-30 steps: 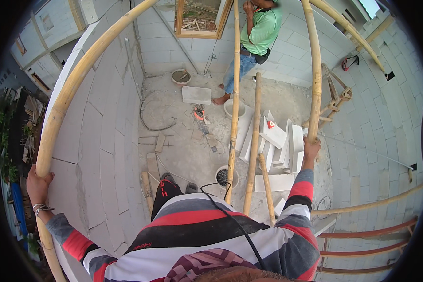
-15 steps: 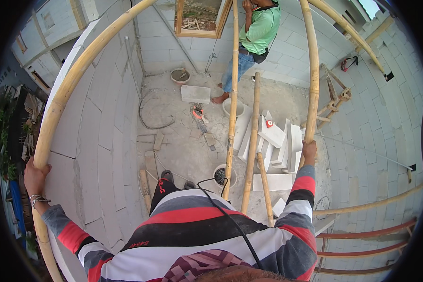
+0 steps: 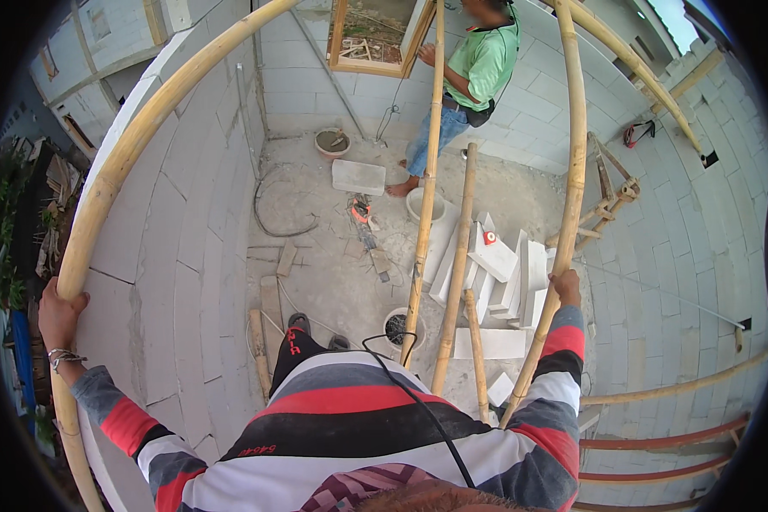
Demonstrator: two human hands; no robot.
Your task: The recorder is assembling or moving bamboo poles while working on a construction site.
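Observation:
My left hand (image 3: 62,317) is closed around a long, curved bamboo pole (image 3: 115,175) running along the top of the left wall. At the right, my right hand (image 3: 566,288) grips another bamboo pole (image 3: 574,162), with the fingers wrapped on it. That pole slants down past my forearm. Between my hands stand thinner bamboo poles, one tall pole (image 3: 429,188), a shorter one (image 3: 457,282) and a small stub (image 3: 476,350). A black cable hangs over my striped shirt. Below me, my feet show partly on the floor side.
A co-worker in a green shirt (image 3: 491,64) stands by a wooden window frame (image 3: 375,66). White blocks (image 3: 495,256) lie stacked below. Buckets (image 3: 333,142), a loose block (image 3: 358,177) and an orange-and-black tool (image 3: 361,210) are on the floor. A wooden trestle (image 3: 608,205) leans at right.
My right hand has shifted slightly right and down, and more of its pole shows below it. The co-worker's hand has dropped from the face toward the window frame.

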